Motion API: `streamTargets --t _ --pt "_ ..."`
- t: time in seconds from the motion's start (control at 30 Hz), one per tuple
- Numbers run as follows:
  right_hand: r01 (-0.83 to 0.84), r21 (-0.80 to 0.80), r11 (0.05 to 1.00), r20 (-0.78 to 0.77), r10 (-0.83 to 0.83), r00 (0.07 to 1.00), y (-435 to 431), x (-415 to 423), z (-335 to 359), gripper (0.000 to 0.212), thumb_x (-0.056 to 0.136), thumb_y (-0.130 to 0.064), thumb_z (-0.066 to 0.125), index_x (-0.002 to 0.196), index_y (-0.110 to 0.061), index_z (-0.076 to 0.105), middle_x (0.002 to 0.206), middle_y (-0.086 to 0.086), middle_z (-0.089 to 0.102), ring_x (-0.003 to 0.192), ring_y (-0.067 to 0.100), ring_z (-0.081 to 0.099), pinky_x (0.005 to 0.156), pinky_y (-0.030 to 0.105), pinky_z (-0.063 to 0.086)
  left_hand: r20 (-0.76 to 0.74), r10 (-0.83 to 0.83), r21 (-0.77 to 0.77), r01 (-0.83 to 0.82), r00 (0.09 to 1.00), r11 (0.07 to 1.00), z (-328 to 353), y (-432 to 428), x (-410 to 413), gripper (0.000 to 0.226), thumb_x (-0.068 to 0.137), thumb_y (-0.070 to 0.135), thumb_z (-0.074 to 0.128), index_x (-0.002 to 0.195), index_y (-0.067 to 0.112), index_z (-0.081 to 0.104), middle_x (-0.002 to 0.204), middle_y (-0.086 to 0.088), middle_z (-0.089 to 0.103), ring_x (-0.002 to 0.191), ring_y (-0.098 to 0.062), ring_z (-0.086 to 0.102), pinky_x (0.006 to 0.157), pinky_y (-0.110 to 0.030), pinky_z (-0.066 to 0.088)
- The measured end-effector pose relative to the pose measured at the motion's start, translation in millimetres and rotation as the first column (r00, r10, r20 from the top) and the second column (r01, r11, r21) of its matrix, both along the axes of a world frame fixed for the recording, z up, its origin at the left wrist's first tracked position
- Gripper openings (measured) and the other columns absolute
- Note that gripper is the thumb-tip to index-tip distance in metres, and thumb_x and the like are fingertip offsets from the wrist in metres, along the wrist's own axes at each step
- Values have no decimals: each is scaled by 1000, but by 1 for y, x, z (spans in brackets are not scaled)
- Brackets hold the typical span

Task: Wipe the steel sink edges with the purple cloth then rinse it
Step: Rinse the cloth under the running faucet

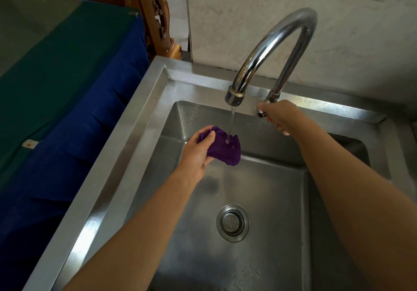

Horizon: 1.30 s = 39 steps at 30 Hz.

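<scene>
Over the steel sink (135, 119) basin, left hand (198, 153) is gripping the bunched purple cloth (222, 147), fingers closed round its left side. Water stream (232, 121) is running from the curved faucet (275, 49) spout straight onto the cloth's top. Right hand (278, 115) is curling closed around the tap handle (261, 113) at the faucet base on the back rim. Drain strainer (233, 222) is sitting below, uncovered.

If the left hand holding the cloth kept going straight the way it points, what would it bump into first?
The left hand points toward the sink's far wall. The purple cloth in its grip would probably reach that wall first, passing through the water stream; depth is hard to judge.
</scene>
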State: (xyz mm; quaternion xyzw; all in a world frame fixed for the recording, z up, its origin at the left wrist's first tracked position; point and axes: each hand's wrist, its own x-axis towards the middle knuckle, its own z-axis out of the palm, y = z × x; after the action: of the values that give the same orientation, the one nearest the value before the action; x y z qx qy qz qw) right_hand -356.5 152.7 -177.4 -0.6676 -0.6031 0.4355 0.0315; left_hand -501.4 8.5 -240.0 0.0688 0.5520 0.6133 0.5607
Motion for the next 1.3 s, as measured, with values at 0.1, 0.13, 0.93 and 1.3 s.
streamTargets --t 0.1,0.13,0.93,1.3 --pt "1 -8 1000 1 -1 1000 0 0 -1 34 87 -44 49 65 -19 44 59 0 42 48 13 34 44 24 28 15 -5 -7 5 1000 1000 -2 0 1 21 88 8 59 106 18 62 107 -7 64 99 -20 61 79 -33 55" --pt "2 -6 1000 3 -2 1000 0 0 -2 34 87 -44 50 64 -20 44 59 0 41 48 14 34 44 24 28 21 -7 -8 7 1000 1000 -2 0 2 20 88 8 59 105 18 62 105 -6 64 98 -20 61 79 -33 55" --pt "163 215 963 -550 -18 835 -117 26 -64 42 96 -46 33 131 -24 44 130 -2 50 123 12 47 105 28 38 208 -39 25 35 977 999 -11 9 18 17 88 16 60 104 19 63 83 0 70 78 -15 67 60 -30 56" --pt "-63 32 998 -704 67 707 -104 9 -69 28 88 -2 58 115 -10 58 82 5 59 63 19 50 46 17 41 9 -110 14 110 994 994 -20 2 -3 30 93 16 51 121 22 48 95 -2 61 81 -14 59 72 -28 46"
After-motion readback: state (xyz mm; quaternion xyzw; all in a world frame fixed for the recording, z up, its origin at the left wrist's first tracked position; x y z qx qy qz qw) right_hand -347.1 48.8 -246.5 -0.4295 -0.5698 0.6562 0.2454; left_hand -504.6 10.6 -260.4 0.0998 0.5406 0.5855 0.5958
